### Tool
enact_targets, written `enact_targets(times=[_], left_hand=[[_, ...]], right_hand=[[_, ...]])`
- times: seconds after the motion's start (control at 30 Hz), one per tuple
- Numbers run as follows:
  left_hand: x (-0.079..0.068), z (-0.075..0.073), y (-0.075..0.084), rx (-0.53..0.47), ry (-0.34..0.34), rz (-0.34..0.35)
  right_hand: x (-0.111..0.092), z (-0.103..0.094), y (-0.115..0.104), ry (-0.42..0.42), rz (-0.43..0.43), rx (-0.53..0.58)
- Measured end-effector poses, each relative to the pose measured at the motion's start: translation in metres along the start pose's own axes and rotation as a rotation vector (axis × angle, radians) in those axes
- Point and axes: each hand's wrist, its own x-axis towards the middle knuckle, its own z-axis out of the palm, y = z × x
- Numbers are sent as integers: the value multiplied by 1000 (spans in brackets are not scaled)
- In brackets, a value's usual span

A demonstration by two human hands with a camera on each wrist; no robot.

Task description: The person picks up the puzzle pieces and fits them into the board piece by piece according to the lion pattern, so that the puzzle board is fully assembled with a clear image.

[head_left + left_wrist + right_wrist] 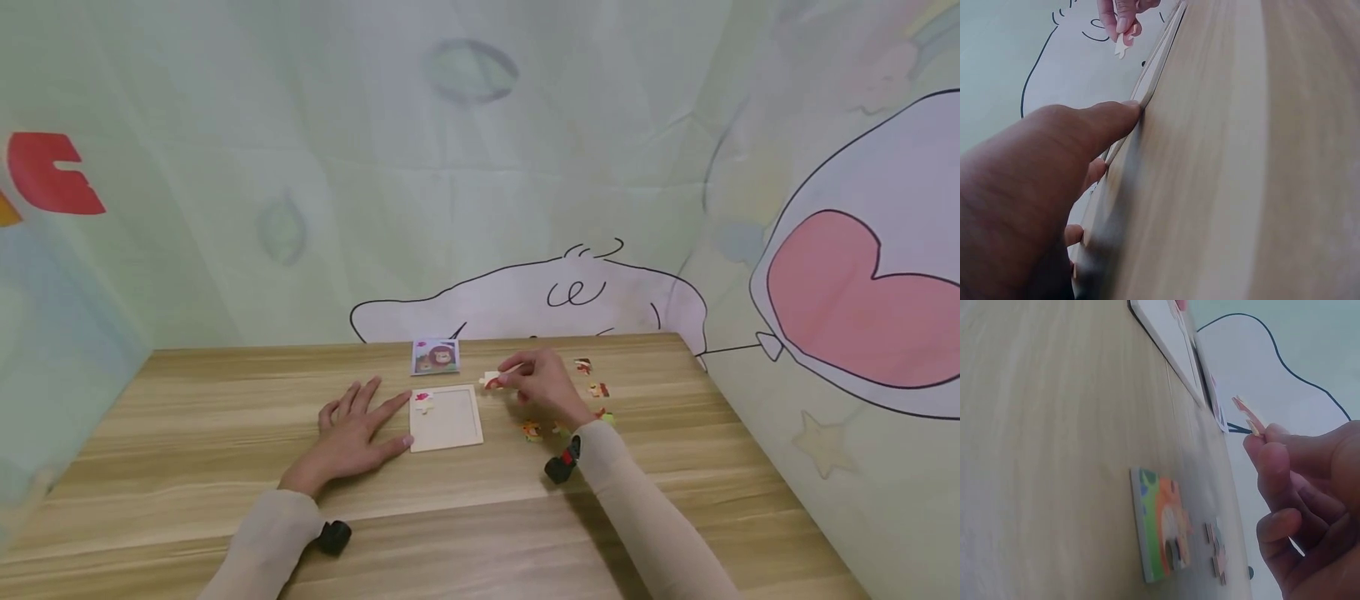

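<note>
My right hand [546, 387] pinches a jigsaw piece [491, 381] between thumb and fingertips, above the table just right of the puzzle tray [459, 429]. In the right wrist view that piece [1250, 417] stands out edge-on from the fingertips. The pale square tray lies flat, with one jigsaw piece with a pink patch [423, 402] in its upper left corner. Fingers spread, my left hand [351, 437] rests on the table, its thumb and index finger touching the tray's left edge. Up close in the left wrist view, the thumb [1113, 122] presses against that edge.
Behind the tray lies a picture card [435, 357] showing a lion. Several loose jigsaw pieces are scattered to the right, among them an orange one [532, 430] and one near the back [583, 365]. A printed cloth wall [450, 208] rises behind the wooden table [225, 400].
</note>
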Motion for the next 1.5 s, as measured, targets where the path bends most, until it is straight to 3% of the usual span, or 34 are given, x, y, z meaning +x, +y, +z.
enact_targets(times=[0.4,1.1,1.5], left_hand=[[-1,-7,9,19,-17,-18],[4,4,-5,24,-7,-4],[3,3,-4,24,-14,-9]], right_hand=[[2,13,-3,-28,-54,15],[7,31,-13,-74,-48,38],[7,46,-24,-68,30,54]])
